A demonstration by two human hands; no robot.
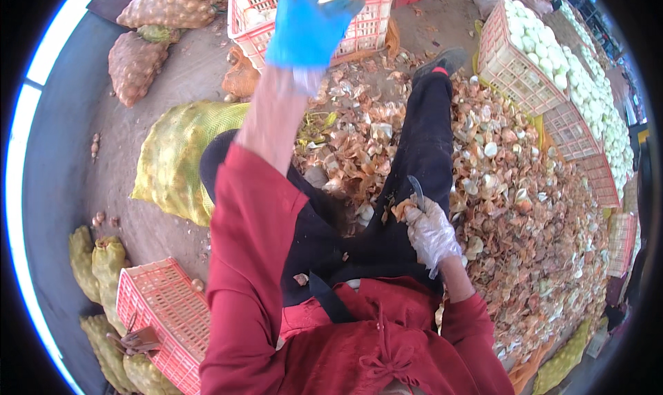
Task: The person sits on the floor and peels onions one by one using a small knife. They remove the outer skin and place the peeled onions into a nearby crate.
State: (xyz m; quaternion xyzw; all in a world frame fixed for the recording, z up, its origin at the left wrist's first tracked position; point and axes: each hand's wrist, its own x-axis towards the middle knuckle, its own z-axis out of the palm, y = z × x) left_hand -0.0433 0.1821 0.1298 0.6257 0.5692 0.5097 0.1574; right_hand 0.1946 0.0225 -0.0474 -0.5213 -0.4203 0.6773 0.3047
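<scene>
My left hand (311, 27), in a blue glove, reaches over a red-and-white plastic crate (383, 22) at the top of the view. Its thumb and fingers are spread, with no onion visible in its grasp. Peeled white onions (259, 17) lie in that crate, partly hidden behind the glove. Down by my right thigh, my right hand (430, 232) wears a thin clear plastic glove and grips a small curved knife (416, 187), blade pointing up. A scrap of brown onion skin (401, 211) is at its fingers.
Onion skins (518, 229) cover the ground between and right of my legs. A yellow mesh sack of onions (181, 157) leans by my left knee. Crates heaped with peeled onions (538, 43) line the right. An upturned crate (166, 312) sits lower left, near filled sacks (109, 270).
</scene>
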